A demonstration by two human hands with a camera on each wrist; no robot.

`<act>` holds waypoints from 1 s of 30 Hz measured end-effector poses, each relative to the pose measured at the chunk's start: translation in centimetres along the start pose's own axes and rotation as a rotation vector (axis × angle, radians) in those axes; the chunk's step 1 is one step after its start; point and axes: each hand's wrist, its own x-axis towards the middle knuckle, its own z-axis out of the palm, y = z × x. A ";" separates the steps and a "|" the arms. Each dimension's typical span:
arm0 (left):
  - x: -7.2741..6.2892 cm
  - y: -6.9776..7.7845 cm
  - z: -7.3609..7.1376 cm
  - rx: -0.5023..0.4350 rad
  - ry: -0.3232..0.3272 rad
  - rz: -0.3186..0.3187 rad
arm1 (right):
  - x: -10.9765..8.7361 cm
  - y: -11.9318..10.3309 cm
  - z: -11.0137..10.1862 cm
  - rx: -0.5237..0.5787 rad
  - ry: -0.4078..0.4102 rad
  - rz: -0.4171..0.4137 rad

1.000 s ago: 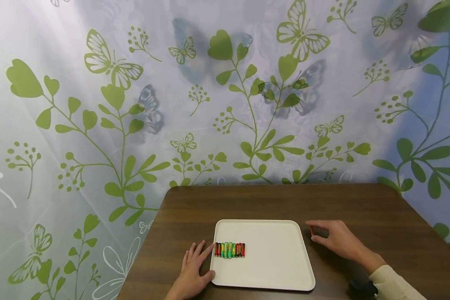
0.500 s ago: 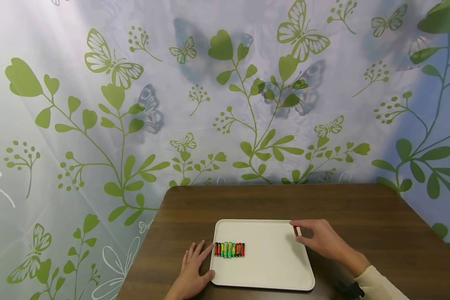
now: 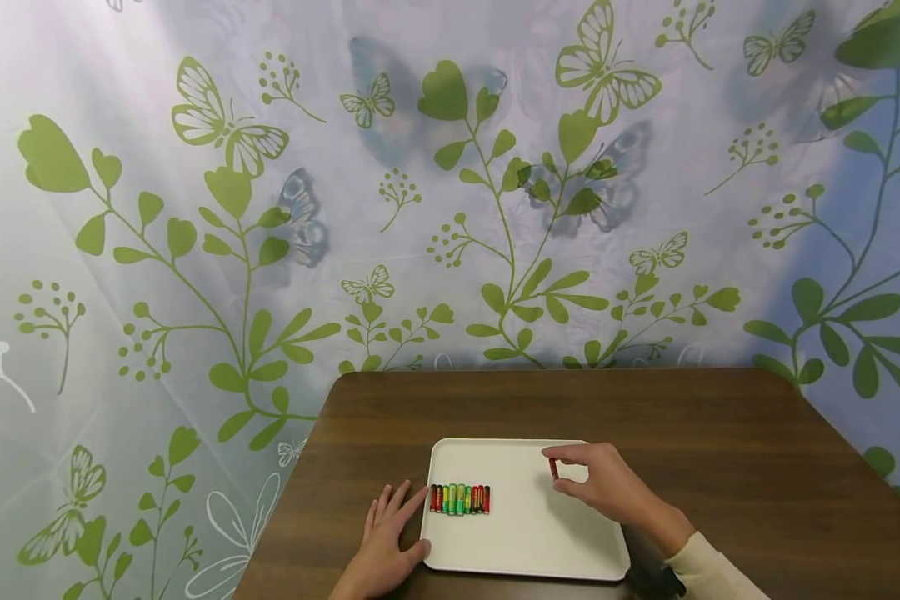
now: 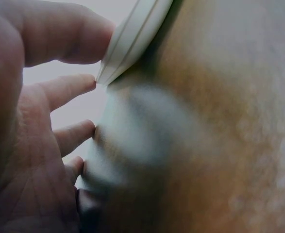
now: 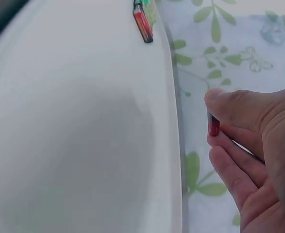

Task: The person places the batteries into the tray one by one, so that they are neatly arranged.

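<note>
A white tray lies on the table, with a row of several red, black and green batteries side by side near its left edge. Above the tray's back right part, my right hand pinches a small red and dark battery between thumb and fingers, apart from the tray surface. Part of that battery is hidden by the thumb in the right wrist view. My left hand rests on the table with its fingers spread, thumb and index fingertip touching the tray's left rim.
The brown wooden table extends around the tray. Behind it hangs a curtain printed with leaves and butterflies. A dark object sits by the right wrist, partly hidden.
My right hand has carried the battery leftward, from beyond the tray's right edge to above the tray. The left hand and the row of batteries have stayed still.
</note>
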 end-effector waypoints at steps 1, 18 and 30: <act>0.0 0.0 0.0 0.001 -0.001 -0.001 | 0.1 -0.2 0.4 0.009 -0.002 -0.001; -0.3 0.4 -0.1 -0.001 0.014 0.024 | 1.8 -3.9 5.7 0.092 0.028 -0.040; -0.4 0.5 -0.2 -0.004 0.013 0.023 | 2.4 -4.8 9.2 0.025 0.002 -0.041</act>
